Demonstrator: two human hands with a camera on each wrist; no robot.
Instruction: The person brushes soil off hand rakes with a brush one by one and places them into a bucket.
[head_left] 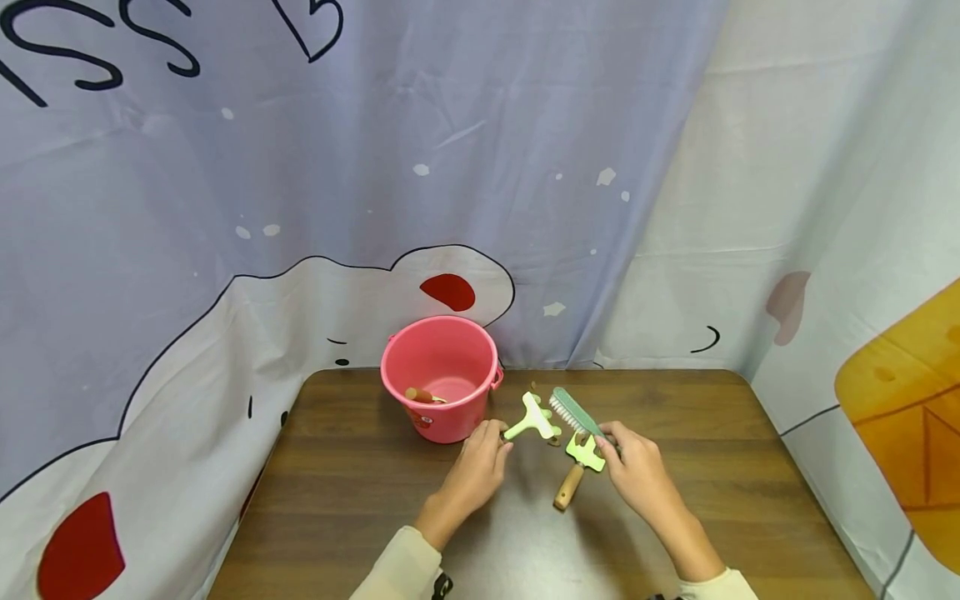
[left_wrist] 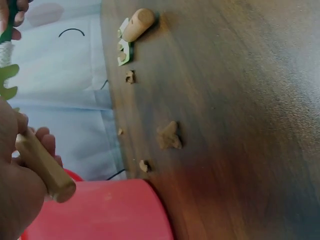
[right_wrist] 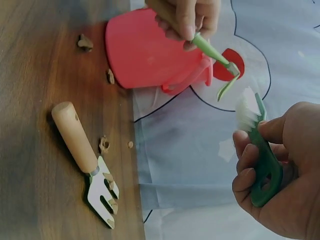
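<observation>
My left hand (head_left: 474,467) grips the wooden handle (left_wrist: 45,167) of a small garden rake, its light green head (head_left: 534,418) held above the table. In my right hand (head_left: 637,467) is a green brush (head_left: 579,413) with white bristles (right_wrist: 247,111). The bristles are close to the rake head; in the right wrist view a small gap shows between them. Below the brush, a small hand fork (right_wrist: 75,132) with a wooden handle and light green tines lies on the table, brown bits on its tines.
A pink bucket (head_left: 450,427) stands at the table's back left, beside my left hand. A wooden-handled tool (head_left: 418,395) leans inside it. Several brown crumbs (left_wrist: 170,135) are scattered on the wooden table (head_left: 712,450). A printed curtain (head_left: 555,167) hangs behind the table.
</observation>
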